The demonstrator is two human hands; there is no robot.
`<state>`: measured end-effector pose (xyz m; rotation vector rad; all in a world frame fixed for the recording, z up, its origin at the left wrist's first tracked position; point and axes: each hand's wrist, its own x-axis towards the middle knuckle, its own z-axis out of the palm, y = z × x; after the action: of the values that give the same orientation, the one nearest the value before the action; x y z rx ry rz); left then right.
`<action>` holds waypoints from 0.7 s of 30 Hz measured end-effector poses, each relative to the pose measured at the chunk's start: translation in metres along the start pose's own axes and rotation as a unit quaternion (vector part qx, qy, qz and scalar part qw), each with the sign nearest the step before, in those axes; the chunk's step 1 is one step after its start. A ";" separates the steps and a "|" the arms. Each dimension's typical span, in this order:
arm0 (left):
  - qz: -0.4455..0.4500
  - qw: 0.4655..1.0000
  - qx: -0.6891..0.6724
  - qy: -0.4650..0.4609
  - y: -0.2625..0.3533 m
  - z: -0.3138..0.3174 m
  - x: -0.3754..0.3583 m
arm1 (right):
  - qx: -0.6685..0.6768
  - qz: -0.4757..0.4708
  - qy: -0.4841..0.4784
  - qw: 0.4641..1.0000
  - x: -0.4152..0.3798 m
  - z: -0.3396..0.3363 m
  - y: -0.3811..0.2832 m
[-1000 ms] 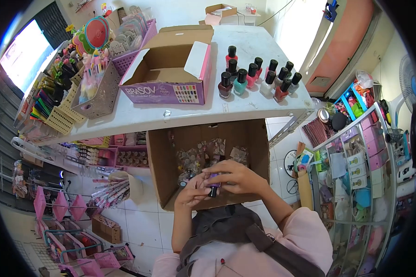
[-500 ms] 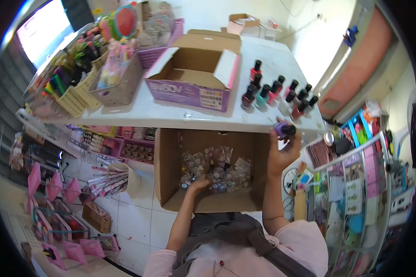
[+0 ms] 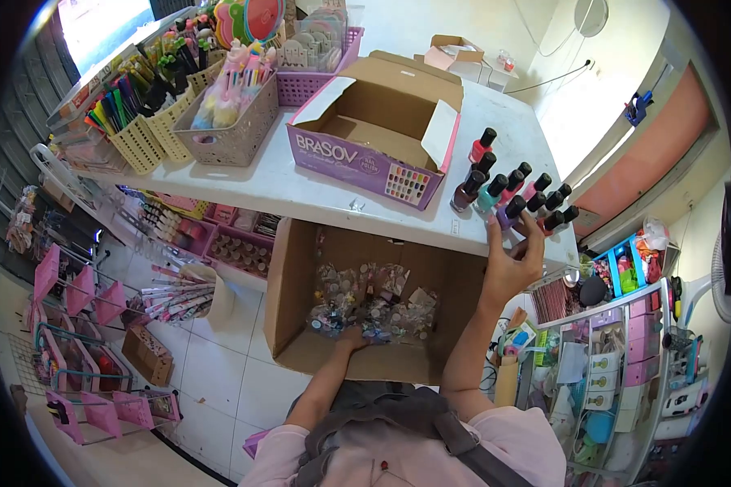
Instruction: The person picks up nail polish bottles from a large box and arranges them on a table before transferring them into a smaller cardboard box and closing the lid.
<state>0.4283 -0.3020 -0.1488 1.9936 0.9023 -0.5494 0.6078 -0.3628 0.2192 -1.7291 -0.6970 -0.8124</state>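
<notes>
My right hand (image 3: 514, 264) grips a purple nail polish bottle (image 3: 508, 213) with a black cap, at the front edge of the white table. Directly behind it stand several other nail polish bottles in a cluster, among them a teal one (image 3: 490, 195), a dark brown one (image 3: 466, 193) and a red one (image 3: 481, 146). Below the table edge, my left hand (image 3: 351, 339) reaches into a large cardboard box (image 3: 288, 308). It touches small clear plastic packets (image 3: 398, 312) with mixed contents; its fingers are mostly hidden among them.
An opened purple Brasov nail polish carton (image 3: 365, 166) sits on the table (image 3: 317, 191). To its left are a grey basket (image 3: 234, 134) of pens and cream baskets (image 3: 142, 146). Glass shelving (image 3: 617, 365) stands at right, a pink rack (image 3: 81, 292) at left.
My right hand has brought the purple bottle forward, from the table edge to beside the other bottles. My left hand stays low in the cardboard box. The view has shifted.
</notes>
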 end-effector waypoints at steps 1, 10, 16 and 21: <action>-0.028 0.999 0.011 0.043 0.005 0.003 -0.002 | 0.002 0.013 0.004 1.000 0.001 0.001 -0.002; -0.179 0.955 -0.010 0.235 0.002 -0.015 -0.015 | -0.010 0.025 -0.044 0.999 0.004 -0.005 -0.001; -0.052 0.929 -0.011 0.366 0.011 -0.021 -0.024 | 0.011 0.027 -0.043 0.999 0.004 -0.007 0.003; 0.169 0.956 -0.075 0.229 -0.001 0.009 0.010 | -0.004 0.014 -0.031 0.999 0.005 -0.003 0.002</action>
<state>0.4333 -0.3050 -0.1609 2.1077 0.8133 0.1792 0.6119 -0.3660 0.2228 -1.7728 -0.7115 -0.7460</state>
